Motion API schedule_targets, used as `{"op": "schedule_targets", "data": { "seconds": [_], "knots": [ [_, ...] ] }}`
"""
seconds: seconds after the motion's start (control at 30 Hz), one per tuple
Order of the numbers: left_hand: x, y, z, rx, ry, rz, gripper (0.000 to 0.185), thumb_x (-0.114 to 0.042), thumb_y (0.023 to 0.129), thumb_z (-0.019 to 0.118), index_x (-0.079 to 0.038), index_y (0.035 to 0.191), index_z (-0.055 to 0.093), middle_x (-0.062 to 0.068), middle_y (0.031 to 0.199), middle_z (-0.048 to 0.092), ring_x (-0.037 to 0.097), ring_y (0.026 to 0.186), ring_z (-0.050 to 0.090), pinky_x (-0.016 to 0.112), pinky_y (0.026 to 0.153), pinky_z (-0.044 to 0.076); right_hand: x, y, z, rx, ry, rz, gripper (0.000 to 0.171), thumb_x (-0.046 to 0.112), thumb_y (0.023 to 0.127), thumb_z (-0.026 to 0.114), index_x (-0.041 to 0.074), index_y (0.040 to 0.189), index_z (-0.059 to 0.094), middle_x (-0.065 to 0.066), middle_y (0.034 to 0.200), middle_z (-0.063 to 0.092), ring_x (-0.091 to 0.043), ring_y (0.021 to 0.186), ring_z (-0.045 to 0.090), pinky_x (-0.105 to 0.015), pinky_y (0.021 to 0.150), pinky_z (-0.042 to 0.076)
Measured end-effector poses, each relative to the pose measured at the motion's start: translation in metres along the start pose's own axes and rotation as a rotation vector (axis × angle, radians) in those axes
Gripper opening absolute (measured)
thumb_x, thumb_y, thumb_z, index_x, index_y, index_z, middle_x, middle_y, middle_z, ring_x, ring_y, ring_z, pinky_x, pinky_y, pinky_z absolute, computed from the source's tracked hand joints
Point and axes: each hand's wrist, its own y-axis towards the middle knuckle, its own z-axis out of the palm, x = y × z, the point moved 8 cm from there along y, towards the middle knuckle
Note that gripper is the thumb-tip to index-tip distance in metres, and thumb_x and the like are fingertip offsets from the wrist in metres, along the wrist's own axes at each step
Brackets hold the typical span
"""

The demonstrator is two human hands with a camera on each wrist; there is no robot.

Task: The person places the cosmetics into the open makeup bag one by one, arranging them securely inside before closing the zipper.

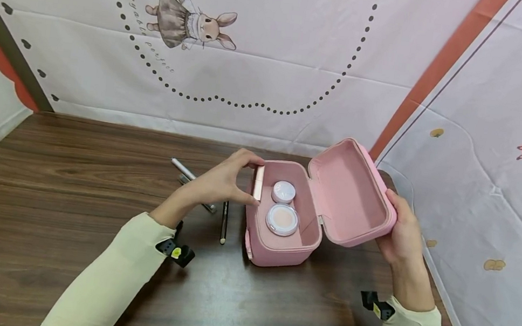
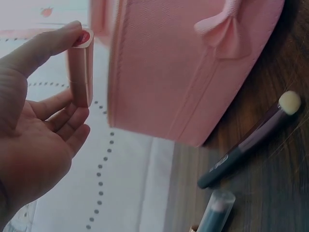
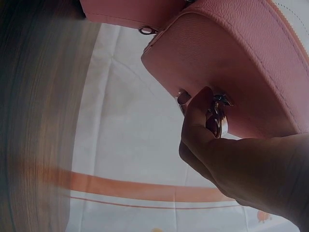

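Observation:
A pink cosmetic case (image 1: 278,257) stands on the table with its lid (image 1: 353,188) swung up to the right. My left hand (image 1: 217,182) pinches a rose-gold lipstick tube (image 2: 80,72) by its two ends, thumb at one end and fingers at the other. The tube is over the left rim of the case in the head view. Inside lie a small round white jar (image 1: 283,192) and a round compact (image 1: 282,219). My right hand (image 1: 403,235) grips the lid at its outer edge, fingers beside the metal hardware (image 3: 219,116) in the right wrist view.
Left of the case, a dark-handled makeup brush (image 1: 224,224) with a pale tip lies on the wooden table (image 1: 64,215). A slim silvery-white stick (image 1: 183,167) and a clear-capped tube (image 2: 217,208) lie near it. A printed cloth (image 1: 271,77) hangs behind.

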Motion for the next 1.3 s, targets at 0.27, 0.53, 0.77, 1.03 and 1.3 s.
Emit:
{"op": "schedule_targets", "data": {
  "seconds": [0.27,0.53,0.77,1.03,1.3],
  "knots": [
    [0.004,0.013,0.018,-0.006,0.113,-0.036,0.077,-0.017,0.066,0.087,0.003,0.130,0.049,0.010,0.122,0.047,0.024,0.115,0.041,0.041,0.100,0.035,0.000,0.000,0.000,-0.006,-0.014,-0.005,0.034,0.028,0.103,0.040,0.002,0.115,0.059,-0.007,0.100,0.062,-0.016,0.085,0.063,-0.027,0.068,0.052],
    [0.002,0.020,0.029,-0.003,0.392,-0.101,0.078,-0.028,0.065,0.087,-0.002,0.129,0.051,0.011,0.122,0.053,0.027,0.117,0.046,0.048,0.101,0.029,0.000,0.000,-0.001,-0.019,-0.010,0.000,0.032,0.028,0.103,0.041,0.003,0.113,0.059,-0.006,0.100,0.062,-0.016,0.084,0.062,-0.027,0.069,0.052],
    [0.002,0.025,0.036,0.040,0.507,-0.159,0.076,-0.033,0.066,0.086,-0.005,0.128,0.054,0.009,0.127,0.054,0.026,0.120,0.048,0.045,0.100,0.030,0.000,0.000,-0.001,-0.023,-0.006,0.007,0.031,0.027,0.103,0.041,0.004,0.109,0.061,-0.006,0.097,0.063,-0.016,0.082,0.063,-0.027,0.067,0.052],
    [0.005,0.030,0.043,0.061,0.529,-0.177,0.078,-0.031,0.065,0.088,-0.005,0.130,0.052,0.009,0.130,0.052,0.021,0.119,0.049,0.042,0.101,0.029,0.001,0.000,-0.001,-0.030,-0.005,0.001,0.031,0.027,0.103,0.041,0.005,0.104,0.063,-0.005,0.093,0.065,-0.016,0.079,0.065,-0.027,0.065,0.053],
    [0.008,0.034,0.047,0.078,0.514,-0.196,0.074,-0.027,0.063,0.090,-0.005,0.124,0.055,0.008,0.128,0.055,0.019,0.124,0.044,0.048,0.095,0.028,0.000,0.000,-0.001,-0.033,-0.012,0.004,0.031,0.027,0.103,0.041,0.005,0.104,0.062,-0.005,0.093,0.065,-0.016,0.079,0.064,-0.027,0.065,0.053]
  ]
}}
